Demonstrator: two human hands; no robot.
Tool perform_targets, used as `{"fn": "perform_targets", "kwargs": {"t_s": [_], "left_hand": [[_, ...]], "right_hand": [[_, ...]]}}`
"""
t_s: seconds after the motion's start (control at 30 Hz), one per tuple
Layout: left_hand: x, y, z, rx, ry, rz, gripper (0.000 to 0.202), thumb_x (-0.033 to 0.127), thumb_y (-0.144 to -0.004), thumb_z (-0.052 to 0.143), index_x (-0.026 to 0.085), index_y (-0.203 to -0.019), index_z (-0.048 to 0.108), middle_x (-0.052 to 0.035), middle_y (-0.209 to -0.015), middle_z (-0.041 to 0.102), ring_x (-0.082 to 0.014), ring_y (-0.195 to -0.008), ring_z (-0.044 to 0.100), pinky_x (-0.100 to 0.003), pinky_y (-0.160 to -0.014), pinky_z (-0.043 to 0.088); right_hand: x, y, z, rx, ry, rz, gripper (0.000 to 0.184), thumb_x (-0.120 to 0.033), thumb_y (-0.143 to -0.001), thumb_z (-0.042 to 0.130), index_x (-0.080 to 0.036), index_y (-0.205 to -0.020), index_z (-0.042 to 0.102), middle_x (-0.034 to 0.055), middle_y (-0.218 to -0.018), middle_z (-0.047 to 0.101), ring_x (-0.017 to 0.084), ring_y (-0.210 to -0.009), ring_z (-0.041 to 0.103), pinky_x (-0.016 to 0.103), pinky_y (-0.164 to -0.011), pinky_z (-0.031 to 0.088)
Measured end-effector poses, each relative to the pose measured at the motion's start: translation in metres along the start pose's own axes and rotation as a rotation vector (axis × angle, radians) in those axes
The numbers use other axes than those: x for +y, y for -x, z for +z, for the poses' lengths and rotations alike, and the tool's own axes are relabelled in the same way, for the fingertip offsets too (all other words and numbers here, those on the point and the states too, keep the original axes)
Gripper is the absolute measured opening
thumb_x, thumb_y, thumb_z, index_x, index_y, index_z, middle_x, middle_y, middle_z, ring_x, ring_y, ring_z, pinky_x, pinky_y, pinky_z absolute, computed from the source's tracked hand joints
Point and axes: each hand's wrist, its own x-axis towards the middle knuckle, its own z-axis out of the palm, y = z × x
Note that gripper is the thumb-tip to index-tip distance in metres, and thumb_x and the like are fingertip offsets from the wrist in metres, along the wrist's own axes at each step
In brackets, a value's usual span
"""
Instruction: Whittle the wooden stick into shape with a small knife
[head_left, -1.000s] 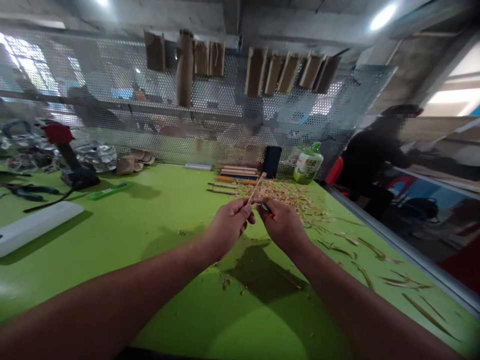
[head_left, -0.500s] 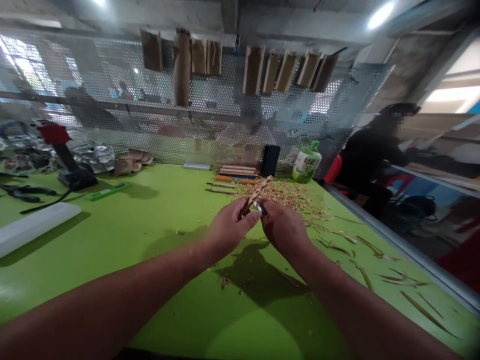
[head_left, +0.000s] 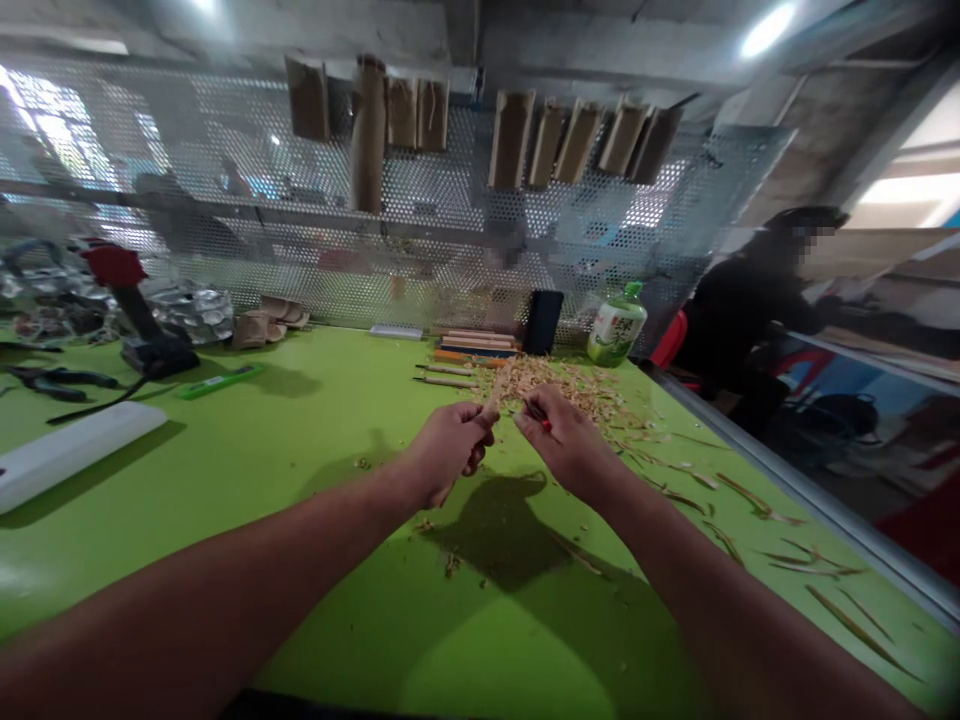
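1. The left hand (head_left: 446,452) and the right hand (head_left: 570,445) have drawn slightly apart, so the small red-handled knife (head_left: 538,420) now sits just beside the slim wooden stick (head_left: 495,392), with a narrow gap between them.
2. The left hand is curled, its fingers closed firmly around the lower part of the stick. The stick's free end tilts up and away from the person.
3. The right hand pinches the knife between thumb and fingers. Those fingers hide most of the blade, so its shape cannot be told.
4. The stick is held in the air above the counter (head_left: 315,450), over the near edge of a pile of pale wood shavings (head_left: 559,385). Whether it touches the pile cannot be told from this view.
5. Long, thin shavings (head_left: 757,510) lie scattered to the right of the pile. Two thin wooden rods (head_left: 444,375) lie just to its left, and a stack of wooden strips (head_left: 472,345) sits behind it, near a green-capped bottle (head_left: 617,327).
6. Beyond the counter, brown paper sleeves (head_left: 510,140) hang on a perforated metal panel (head_left: 450,240). Off to the right, a seated co-worker in dark clothing (head_left: 750,310) works well apart from these hands.
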Motion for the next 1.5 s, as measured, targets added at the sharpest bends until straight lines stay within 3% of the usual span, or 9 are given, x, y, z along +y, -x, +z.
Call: {"fn": "perform_targets", "kwargs": {"t_s": [0.1, 0.23, 0.43, 0.57, 0.77, 0.97, 1.1, 1.33, 1.5], "left_hand": [[-0.006, -0.004, -0.004, 0.008, -0.089, -0.006, 0.030, 0.038, -0.087, 0.054, 0.018, -0.067, 0.047, 0.0055, -0.053, 0.044, -0.0058, -0.038, 0.037, -0.020, -0.037, 0.026], [-0.005, -0.002, -0.005, 0.006, -0.139, 0.012, 0.031, 0.042, -0.086, 0.055, 0.018, -0.067, 0.049, 0.0057, -0.055, 0.044, -0.0053, -0.040, 0.035, -0.020, -0.039, 0.025], [-0.001, 0.002, -0.003, 0.059, -0.196, 0.070, 0.031, 0.041, -0.088, 0.051, 0.017, -0.068, 0.052, 0.0071, -0.052, 0.036, -0.0046, -0.042, 0.025, -0.019, -0.041, 0.021], [-0.002, 0.002, -0.002, 0.034, -0.180, 0.105, 0.021, 0.033, -0.088, 0.051, 0.018, -0.075, 0.054, 0.0063, -0.055, 0.038, -0.0057, -0.044, 0.034, -0.017, -0.042, 0.027], [-0.002, 0.003, 0.000, -0.010, -0.109, 0.081, 0.024, 0.037, -0.087, 0.054, 0.018, -0.073, 0.050, 0.0061, -0.054, 0.042, -0.0073, -0.042, 0.040, -0.020, -0.040, 0.038], [0.007, 0.011, 0.005, -0.030, -0.009, 0.008, 0.015, 0.027, -0.088, 0.052, 0.017, -0.076, 0.051, 0.0057, -0.057, 0.045, -0.0068, -0.042, 0.044, -0.019, -0.039, 0.040], [0.009, 0.011, 0.005, -0.003, -0.007, 0.001, 0.014, 0.023, -0.089, 0.051, 0.017, -0.075, 0.051, 0.0057, -0.056, 0.044, -0.0069, -0.042, 0.045, -0.019, -0.039, 0.040], [0.007, 0.007, 0.002, 0.030, 0.000, 0.002, 0.011, 0.023, -0.089, 0.051, 0.017, -0.080, 0.053, 0.0045, -0.064, 0.048, -0.0056, -0.041, 0.045, -0.019, -0.037, 0.038], [0.009, 0.010, 0.002, 0.017, -0.061, -0.019, 0.013, 0.026, -0.089, 0.051, 0.017, -0.080, 0.053, 0.0056, -0.059, 0.046, -0.0043, -0.039, 0.041, -0.017, -0.037, 0.034]], "right_hand": [[0.004, -0.002, -0.003, -0.070, -0.038, 0.011, 0.025, -0.042, -0.093, 0.039, -0.022, -0.078, 0.045, -0.0021, -0.065, 0.048, 0.014, -0.059, 0.045, 0.025, -0.056, 0.030], [0.006, -0.001, -0.002, -0.072, 0.022, 0.085, 0.020, -0.041, -0.088, 0.047, -0.022, -0.083, 0.044, -0.0020, -0.069, 0.051, 0.014, -0.060, 0.045, 0.025, -0.055, 0.029], [0.001, 0.001, -0.001, -0.091, -0.005, 0.010, 0.028, -0.042, -0.093, 0.041, -0.022, -0.074, 0.042, -0.0028, -0.063, 0.046, 0.013, -0.059, 0.043, 0.026, -0.056, 0.028], [-0.002, 0.003, 0.001, -0.114, -0.026, 0.031, 0.027, -0.047, -0.091, 0.043, -0.021, -0.082, 0.047, -0.0012, -0.069, 0.052, 0.014, -0.061, 0.046, 0.026, -0.056, 0.030], [0.003, 0.003, 0.005, -0.111, -0.062, 0.038, 0.022, -0.041, -0.091, 0.042, -0.022, -0.080, 0.044, -0.0029, -0.065, 0.049, 0.013, -0.058, 0.045, 0.026, -0.055, 0.031], [0.005, 0.002, 0.006, -0.070, -0.074, 0.052, 0.020, -0.041, -0.087, 0.046, -0.021, -0.086, 0.046, -0.0015, -0.070, 0.052, 0.014, -0.061, 0.046, 0.026, -0.055, 0.031], [0.006, 0.000, 0.006, -0.042, -0.109, 0.062, 0.017, -0.036, -0.084, 0.048, -0.022, -0.076, 0.042, -0.0031, -0.063, 0.049, 0.014, -0.059, 0.046, 0.025, -0.056, 0.033], [0.015, -0.003, 0.005, -0.112, -0.149, 0.091, 0.037, -0.052, -0.088, 0.047, -0.021, -0.068, 0.050, -0.0003, -0.059, 0.056, 0.014, -0.056, 0.052, 0.026, -0.055, 0.035], [0.014, 0.000, 0.007, -0.073, -0.096, 0.058, 0.039, -0.053, -0.093, 0.037, -0.022, -0.070, 0.044, -0.0021, -0.058, 0.050, 0.013, -0.053, 0.047, 0.025, -0.052, 0.032]]}}
